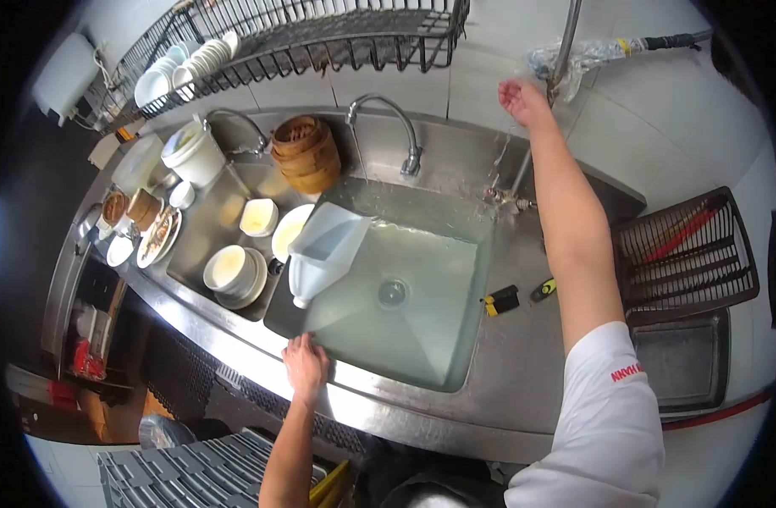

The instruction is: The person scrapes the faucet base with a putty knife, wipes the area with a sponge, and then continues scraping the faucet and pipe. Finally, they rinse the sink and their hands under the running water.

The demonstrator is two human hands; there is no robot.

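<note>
My left hand [306, 364] rests on the sink's front rim, its fingers laid over the edge. Raised at the back right, my right hand [523, 103] is beside a vertical metal pipe [566, 51]; its fingers are loosely bent and I see nothing in them. Water falls just below it. In the right basin [468, 339], filled with cloudy water, a cut translucent plastic jug [324, 250] leans at the left side, its neck towards me. A thin stream runs from the curved faucet [388, 102] into this basin.
Stacked bowls [231, 269] and bamboo steamers [307, 157] stand around the left basin. A white bucket [193, 154] and a plate of scraps [159, 237] are farther left. A wire dish rack [337, 38] hangs above. At right lie a sponge [501, 300] and a black crate [688, 254].
</note>
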